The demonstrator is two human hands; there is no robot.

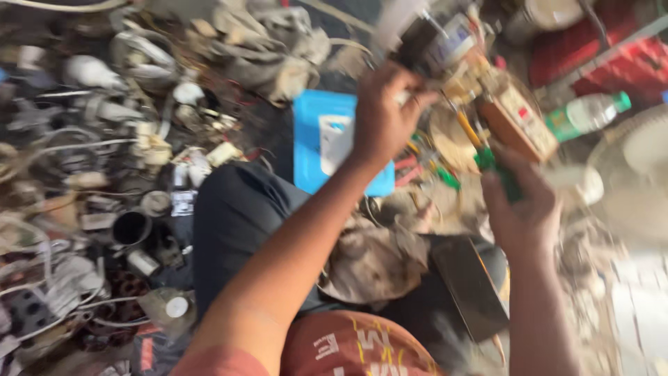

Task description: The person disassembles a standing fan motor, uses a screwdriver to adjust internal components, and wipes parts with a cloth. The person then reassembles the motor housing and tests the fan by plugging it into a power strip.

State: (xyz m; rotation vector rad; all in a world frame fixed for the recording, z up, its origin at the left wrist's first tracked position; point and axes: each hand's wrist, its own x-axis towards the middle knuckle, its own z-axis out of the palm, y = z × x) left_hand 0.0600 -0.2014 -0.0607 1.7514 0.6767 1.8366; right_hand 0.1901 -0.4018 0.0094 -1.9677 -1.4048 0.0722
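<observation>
My left hand (383, 111) is raised and grips a dark, cylindrical electrical part (435, 45) with wires and pale fittings. My right hand (522, 209) holds a screwdriver (487, 150) with a green handle and yellow shaft, its tip pointing up toward the part. The picture is blurred by motion, so the point of contact is unclear. My knee in dark trousers (236, 223) is below the hands.
A heap of white bulbs, holders, wires and scrap parts (104, 139) covers the floor at left. A blue flat box (323, 139) lies behind my left arm. A plastic bottle with a green cap (588, 113), a red crate (612, 56) and a pale fan grille (637, 174) are at right.
</observation>
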